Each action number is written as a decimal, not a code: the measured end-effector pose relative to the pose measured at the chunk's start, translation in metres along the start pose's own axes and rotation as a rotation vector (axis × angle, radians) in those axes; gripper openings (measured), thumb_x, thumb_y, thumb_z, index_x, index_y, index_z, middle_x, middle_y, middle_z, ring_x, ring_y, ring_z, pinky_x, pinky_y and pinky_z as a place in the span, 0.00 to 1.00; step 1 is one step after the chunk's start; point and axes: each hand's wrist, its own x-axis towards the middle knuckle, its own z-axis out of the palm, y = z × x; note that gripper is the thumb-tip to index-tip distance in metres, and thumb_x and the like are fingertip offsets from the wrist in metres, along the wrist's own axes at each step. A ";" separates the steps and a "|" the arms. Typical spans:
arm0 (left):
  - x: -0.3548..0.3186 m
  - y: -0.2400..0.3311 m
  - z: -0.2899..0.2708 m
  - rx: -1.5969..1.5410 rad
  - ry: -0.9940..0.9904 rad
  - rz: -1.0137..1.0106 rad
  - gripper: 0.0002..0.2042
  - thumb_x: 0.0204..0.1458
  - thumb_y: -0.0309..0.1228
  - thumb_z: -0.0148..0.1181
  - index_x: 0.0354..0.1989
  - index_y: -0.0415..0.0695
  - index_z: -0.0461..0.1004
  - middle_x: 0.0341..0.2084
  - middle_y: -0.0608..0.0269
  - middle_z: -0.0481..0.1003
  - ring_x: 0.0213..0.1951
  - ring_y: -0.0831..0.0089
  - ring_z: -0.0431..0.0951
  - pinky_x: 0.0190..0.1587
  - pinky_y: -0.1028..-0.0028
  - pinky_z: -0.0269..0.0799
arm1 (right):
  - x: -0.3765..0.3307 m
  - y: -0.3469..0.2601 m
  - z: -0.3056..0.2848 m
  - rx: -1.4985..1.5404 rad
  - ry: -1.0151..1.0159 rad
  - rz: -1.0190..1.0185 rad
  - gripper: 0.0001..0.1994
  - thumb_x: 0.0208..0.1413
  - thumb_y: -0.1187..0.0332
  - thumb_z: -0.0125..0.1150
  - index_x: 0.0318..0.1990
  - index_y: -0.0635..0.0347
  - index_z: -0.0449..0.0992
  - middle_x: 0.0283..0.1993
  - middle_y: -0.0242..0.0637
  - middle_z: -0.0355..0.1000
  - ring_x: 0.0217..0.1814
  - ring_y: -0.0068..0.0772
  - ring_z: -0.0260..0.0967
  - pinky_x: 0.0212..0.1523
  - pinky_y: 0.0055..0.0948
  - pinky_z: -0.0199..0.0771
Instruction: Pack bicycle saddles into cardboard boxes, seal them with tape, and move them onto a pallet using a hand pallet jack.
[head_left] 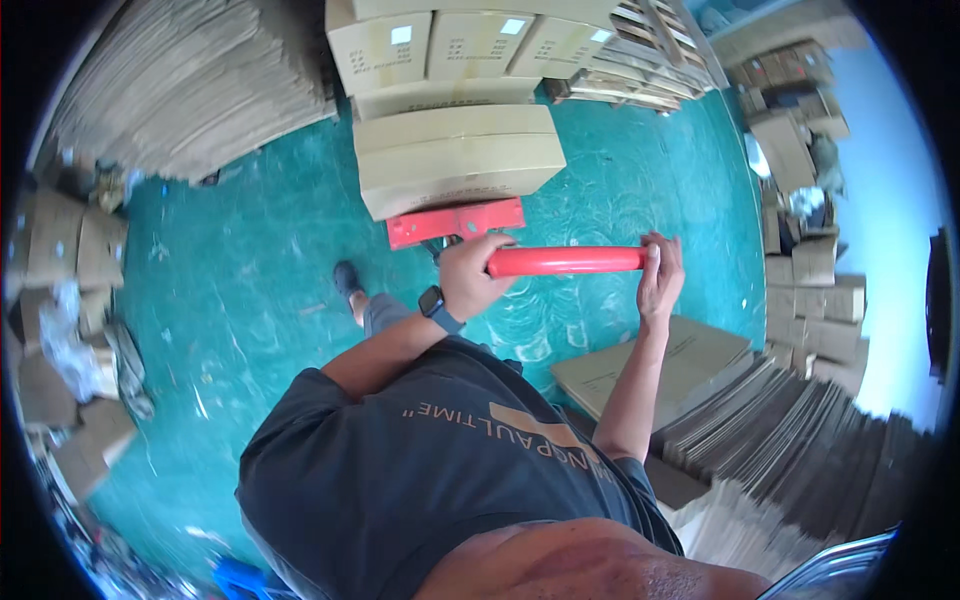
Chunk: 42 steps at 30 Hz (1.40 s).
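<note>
Open green floor (220,290) left of one red handle (570,261); one big carton (460,160) sits beyond its left end, the left hand (475,278) clamped there; right hand's (659,282) fingers clasp its right end, cardboard sheets (690,350) edging nearer.

Tan capital lettering (480,425) runs across the chest of the dark grey T-shirt (400,480), beside a solid tan block (510,416). Three cardboard cartons (460,50) in the upper row each bear a white label (401,36) and dark printed rows on the facing side. The wide carton (460,150) before them has a line of dark characters (462,193) low down, seemingly too small and foreshortened to make out.
</note>
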 end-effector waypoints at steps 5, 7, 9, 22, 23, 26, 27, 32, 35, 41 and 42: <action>0.023 -0.009 0.024 0.187 0.261 0.024 0.15 0.41 0.31 0.80 0.36 0.46 0.81 0.28 0.54 0.82 0.31 0.49 0.85 0.33 0.58 0.81 | 0.047 0.030 0.017 0.176 -0.018 -0.047 0.18 0.71 0.58 0.55 0.46 0.63 0.85 0.30 0.47 0.80 0.32 0.49 0.82 0.35 0.44 0.79; 0.035 -0.021 0.034 0.271 0.418 0.153 0.14 0.40 0.30 0.79 0.35 0.45 0.80 0.26 0.53 0.81 0.30 0.49 0.84 0.33 0.58 0.80 | 0.056 0.052 0.028 0.204 0.039 -0.118 0.17 0.68 0.57 0.59 0.46 0.64 0.85 0.30 0.46 0.80 0.31 0.47 0.81 0.35 0.41 0.79; 0.042 -0.033 0.038 0.281 0.417 0.136 0.14 0.40 0.30 0.79 0.34 0.45 0.80 0.26 0.52 0.81 0.29 0.49 0.84 0.33 0.58 0.80 | 0.069 0.060 0.041 0.260 0.034 -0.128 0.17 0.65 0.57 0.62 0.46 0.64 0.85 0.29 0.45 0.79 0.29 0.45 0.79 0.34 0.40 0.78; 0.124 -0.069 0.034 0.320 0.555 0.068 0.13 0.45 0.32 0.81 0.34 0.43 0.81 0.27 0.52 0.83 0.30 0.53 0.86 0.35 0.63 0.83 | 0.151 0.066 0.085 0.254 0.053 -0.194 0.11 0.64 0.62 0.65 0.44 0.61 0.85 0.25 0.42 0.78 0.26 0.39 0.78 0.31 0.36 0.77; 0.119 -0.069 0.033 0.321 0.542 0.065 0.13 0.45 0.32 0.81 0.34 0.43 0.81 0.27 0.52 0.83 0.30 0.53 0.86 0.35 0.63 0.83 | 0.144 0.065 0.087 0.283 0.080 -0.185 0.12 0.65 0.62 0.65 0.44 0.61 0.85 0.25 0.42 0.78 0.26 0.40 0.77 0.31 0.36 0.76; 0.118 -0.069 0.037 0.321 0.563 0.121 0.13 0.44 0.31 0.80 0.34 0.43 0.81 0.27 0.52 0.83 0.30 0.52 0.86 0.35 0.62 0.83 | 0.142 0.063 0.084 0.300 0.138 -0.175 0.11 0.64 0.61 0.65 0.44 0.60 0.85 0.25 0.43 0.77 0.26 0.41 0.77 0.31 0.38 0.76; 0.116 -0.071 0.037 0.313 0.531 0.126 0.13 0.44 0.31 0.80 0.34 0.43 0.81 0.27 0.52 0.83 0.30 0.52 0.86 0.35 0.62 0.83 | 0.139 0.064 0.082 0.286 0.159 -0.172 0.11 0.64 0.61 0.65 0.44 0.59 0.86 0.25 0.43 0.77 0.26 0.43 0.77 0.31 0.38 0.76; 0.112 -0.079 0.040 0.304 0.540 0.165 0.13 0.42 0.29 0.78 0.36 0.44 0.81 0.28 0.51 0.83 0.32 0.50 0.86 0.36 0.59 0.83 | 0.130 0.062 0.088 0.222 0.311 -0.102 0.11 0.63 0.60 0.65 0.42 0.57 0.86 0.28 0.43 0.79 0.30 0.48 0.78 0.36 0.44 0.78; 0.110 -0.083 0.033 0.272 0.514 0.168 0.13 0.43 0.29 0.78 0.37 0.45 0.81 0.29 0.51 0.83 0.32 0.50 0.86 0.38 0.58 0.82 | 0.119 0.052 0.098 0.096 0.388 -0.010 0.14 0.65 0.59 0.63 0.47 0.58 0.85 0.40 0.48 0.81 0.46 0.50 0.80 0.48 0.47 0.77; 0.097 -0.087 0.039 0.248 0.394 0.242 0.14 0.45 0.27 0.75 0.41 0.44 0.81 0.33 0.50 0.84 0.35 0.50 0.86 0.41 0.57 0.82 | 0.039 0.059 0.090 0.173 0.435 0.344 0.34 0.74 0.50 0.54 0.76 0.69 0.62 0.72 0.63 0.66 0.75 0.64 0.62 0.77 0.53 0.59; 0.092 -0.095 0.038 0.296 0.382 0.215 0.15 0.46 0.26 0.75 0.43 0.43 0.81 0.35 0.50 0.84 0.37 0.50 0.86 0.42 0.57 0.82 | -0.001 0.066 0.091 0.178 0.322 0.409 0.36 0.76 0.48 0.52 0.77 0.70 0.59 0.74 0.64 0.64 0.76 0.65 0.62 0.78 0.53 0.58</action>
